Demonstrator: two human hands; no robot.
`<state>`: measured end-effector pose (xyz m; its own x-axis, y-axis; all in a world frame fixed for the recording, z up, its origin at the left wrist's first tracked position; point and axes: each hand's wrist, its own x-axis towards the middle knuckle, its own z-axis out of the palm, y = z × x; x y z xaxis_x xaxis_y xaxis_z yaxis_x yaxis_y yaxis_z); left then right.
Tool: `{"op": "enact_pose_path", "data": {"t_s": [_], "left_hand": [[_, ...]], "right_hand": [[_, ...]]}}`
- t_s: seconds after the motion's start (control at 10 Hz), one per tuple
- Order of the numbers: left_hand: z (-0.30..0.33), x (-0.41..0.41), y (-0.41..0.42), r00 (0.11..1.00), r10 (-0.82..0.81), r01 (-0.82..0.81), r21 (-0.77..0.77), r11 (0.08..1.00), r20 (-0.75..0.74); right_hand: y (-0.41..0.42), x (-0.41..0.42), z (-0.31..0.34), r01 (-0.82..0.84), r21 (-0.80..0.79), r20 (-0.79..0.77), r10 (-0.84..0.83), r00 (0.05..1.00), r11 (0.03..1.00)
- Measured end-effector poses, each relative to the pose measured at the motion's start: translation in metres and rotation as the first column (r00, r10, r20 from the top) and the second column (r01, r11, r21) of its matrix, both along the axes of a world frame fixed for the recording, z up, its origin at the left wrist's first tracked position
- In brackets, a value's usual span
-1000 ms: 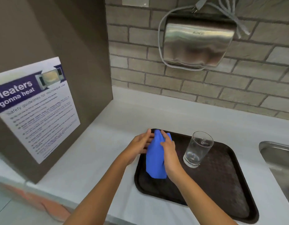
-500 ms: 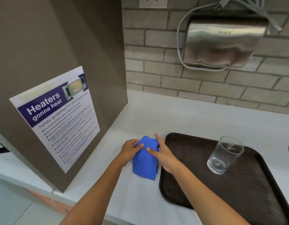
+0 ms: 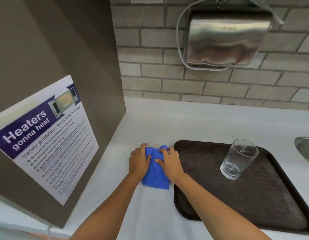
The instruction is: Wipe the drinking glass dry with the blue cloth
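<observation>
The folded blue cloth (image 3: 156,177) lies on the white counter (image 3: 185,122), just left of the dark brown tray (image 3: 254,205). My left hand (image 3: 139,161) holds its left edge and my right hand (image 3: 170,163) rests on its right side, with the fingers of both pressed onto the fabric. The clear drinking glass (image 3: 238,160) stands upright on the tray's far right part, well apart from both hands. Nothing is inside the glass that I can make out.
A brown cabinet side with a microwave safety poster (image 3: 46,135) walls off the left. A steel hand dryer (image 3: 226,37) hangs on the brick wall behind. A metal sink rim (image 3: 305,148) shows at the right edge.
Both hands carried the cloth leftward off the tray and lowered it onto the counter. The glass stayed standing on the tray.
</observation>
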<state>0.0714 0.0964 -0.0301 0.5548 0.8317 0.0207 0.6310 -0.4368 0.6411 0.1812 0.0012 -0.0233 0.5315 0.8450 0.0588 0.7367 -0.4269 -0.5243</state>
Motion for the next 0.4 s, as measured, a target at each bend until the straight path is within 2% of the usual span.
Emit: {"op": "enact_pose_path", "data": {"t_s": [0.1, 0.2, 0.4], "left_hand": [[-0.003, -0.001, 0.0, 0.996, -0.002, 0.014, 0.134, 0.991, -0.086], [-0.006, 0.001, 0.001, 0.972, -0.082, 0.115, 0.144, 0.983, -0.219], [0.002, 0.004, -0.005, 0.94, -0.139, 0.191, 0.141, 0.972, -0.311]], "right_hand": [[0.002, 0.001, -0.002, -0.006, -0.063, 0.131, 0.015, 0.991, 0.998], [0.002, 0.004, -0.001, -0.007, -0.189, 0.233, 0.052, 0.971, 0.982], [-0.003, 0.005, 0.009, -0.065, -0.284, 0.237, 0.135, 0.962, 0.957]]}}
